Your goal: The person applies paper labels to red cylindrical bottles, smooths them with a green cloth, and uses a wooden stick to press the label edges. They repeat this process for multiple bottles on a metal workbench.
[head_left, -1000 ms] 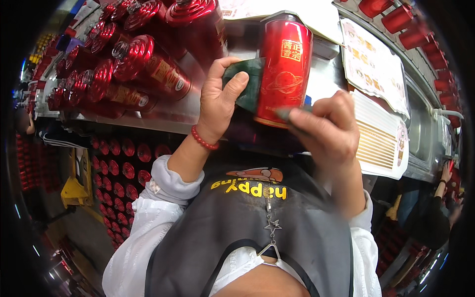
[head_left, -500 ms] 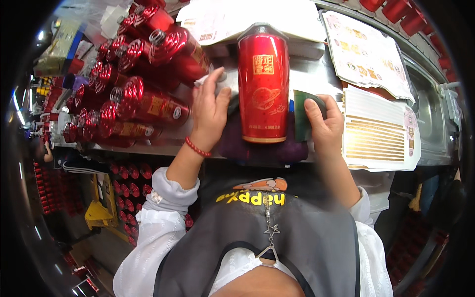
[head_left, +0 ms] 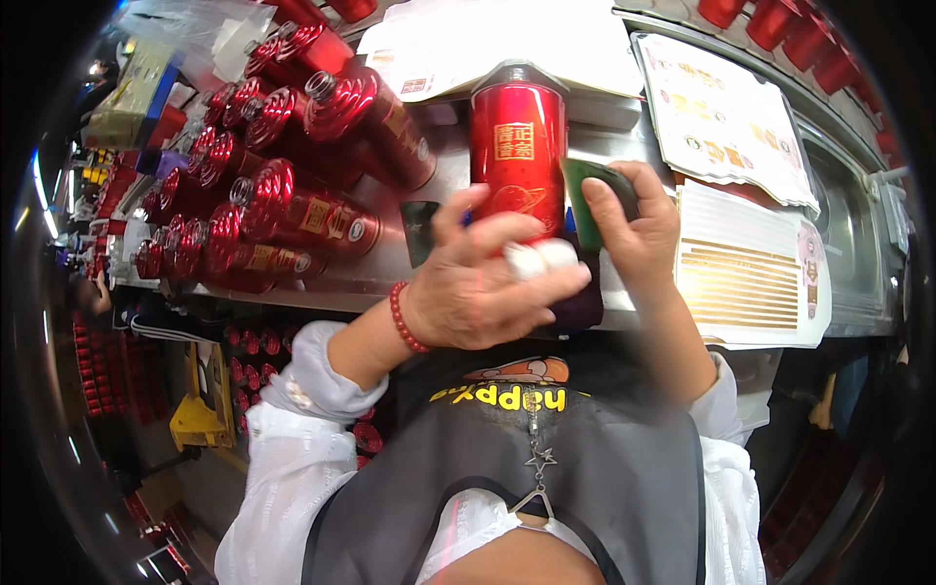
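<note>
A glossy red bottle point(head_left: 517, 117) with gold markings lies in front of me, its grey end pointing away. Across its lower end reaches my left hand point(head_left: 478, 278), fingers apart, with a red bead bracelet at the wrist. White coverings point(head_left: 542, 258) show at two of its fingertips; whether the hand touches the bottle I cannot tell. My right hand point(head_left: 639, 224) pinches a flat green scraper point(head_left: 585, 210) between thumb and fingers, close along the bottle's right side. A dark purple cloth point(head_left: 582, 310) shows under the bottle's near end, mostly hidden by my left hand.
Several red bottles point(head_left: 322, 214) lie stacked at the left of the metal table. White sheets point(head_left: 507, 39) are at the back. To the right are a sticker sheet point(head_left: 717, 102), gold-striped strips point(head_left: 741, 268) and a metal sink point(head_left: 843, 185). A yellow pallet jack point(head_left: 200, 419) stands below left.
My left hand has swung right from beside the bottle to over its lower end. My right hand stays at the right side, the scraper now tilted nearer the bottle.
</note>
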Motion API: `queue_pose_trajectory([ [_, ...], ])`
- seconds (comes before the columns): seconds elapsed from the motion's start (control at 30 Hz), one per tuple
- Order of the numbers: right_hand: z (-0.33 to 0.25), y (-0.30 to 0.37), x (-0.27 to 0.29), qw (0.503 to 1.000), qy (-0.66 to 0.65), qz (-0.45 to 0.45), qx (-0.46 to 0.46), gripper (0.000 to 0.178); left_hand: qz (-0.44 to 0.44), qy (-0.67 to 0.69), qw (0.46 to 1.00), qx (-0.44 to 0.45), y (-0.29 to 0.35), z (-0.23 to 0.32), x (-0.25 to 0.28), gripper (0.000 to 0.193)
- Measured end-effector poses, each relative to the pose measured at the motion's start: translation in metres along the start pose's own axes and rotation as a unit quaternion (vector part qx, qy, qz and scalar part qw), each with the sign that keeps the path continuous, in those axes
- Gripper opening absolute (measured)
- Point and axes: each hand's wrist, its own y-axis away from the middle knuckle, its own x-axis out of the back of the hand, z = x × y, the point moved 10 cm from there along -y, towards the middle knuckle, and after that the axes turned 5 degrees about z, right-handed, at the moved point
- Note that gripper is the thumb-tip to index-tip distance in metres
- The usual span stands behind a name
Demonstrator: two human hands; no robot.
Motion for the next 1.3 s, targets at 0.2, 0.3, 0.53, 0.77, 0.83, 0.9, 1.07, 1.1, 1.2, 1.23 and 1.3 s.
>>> queue_pose_trajectory([
  [0.2, -0.103, 0.035, -0.048, 0.912, 0.087, -0.298, 0.268, 0.031, 0.037, -0.04, 0.959, 0.278, 0.059, -0.057, -0.006, 0.091],
  [0.3, -0.033, -0.03, -0.021, 0.993, 0.026, -0.117, 0.014, 0.024, 0.031, -0.102, 0.966, 0.236, 0.04, -0.045, 0.008, 0.09],
  [0.53, -0.102, 0.019, -0.059, 0.925, 0.116, -0.266, 0.244, 0.028, 0.075, -0.045, 0.95, 0.301, 0.059, -0.054, -0.001, 0.1],
  [0.77, -0.111, 0.05, -0.07, 0.912, 0.021, -0.336, 0.235, 0.017, 0.025, -0.127, 0.963, 0.237, 0.04, -0.049, 0.005, 0.104],
  [0.83, -0.093, 0.025, -0.036, 0.945, 0.069, -0.271, 0.167, 0.026, 0.039, -0.146, 0.959, 0.241, 0.035, -0.043, 0.011, 0.105],
  [0.9, -0.058, 0.0, 0.022, 0.966, 0.162, -0.165, 0.112, 0.03, 0.051, -0.097, 0.959, 0.261, 0.038, -0.046, 0.004, 0.112],
  [1.07, 0.046, -0.084, 0.204, 0.853, 0.501, -0.007, 0.144, 0.038, 0.045, 0.013, 0.96, 0.277, 0.048, -0.056, -0.015, 0.118],
  [1.1, 0.063, -0.101, 0.234, 0.815, 0.557, -0.006, 0.159, 0.042, 0.047, 0.019, 0.96, 0.275, 0.046, -0.057, -0.016, 0.118],
  [1.2, 0.118, -0.149, 0.259, 0.745, 0.655, -0.093, 0.083, 0.045, 0.043, 0.023, 0.959, 0.279, 0.051, -0.059, -0.018, 0.117],
  [1.23, 0.132, -0.162, 0.26, 0.726, 0.674, -0.124, 0.061, 0.045, 0.044, 0.027, 0.958, 0.283, 0.053, -0.059, -0.018, 0.117],
  [1.3, 0.152, -0.186, 0.239, 0.708, 0.682, -0.181, 0.043, 0.045, 0.041, 0.025, 0.956, 0.291, 0.055, -0.06, -0.018, 0.118],
])
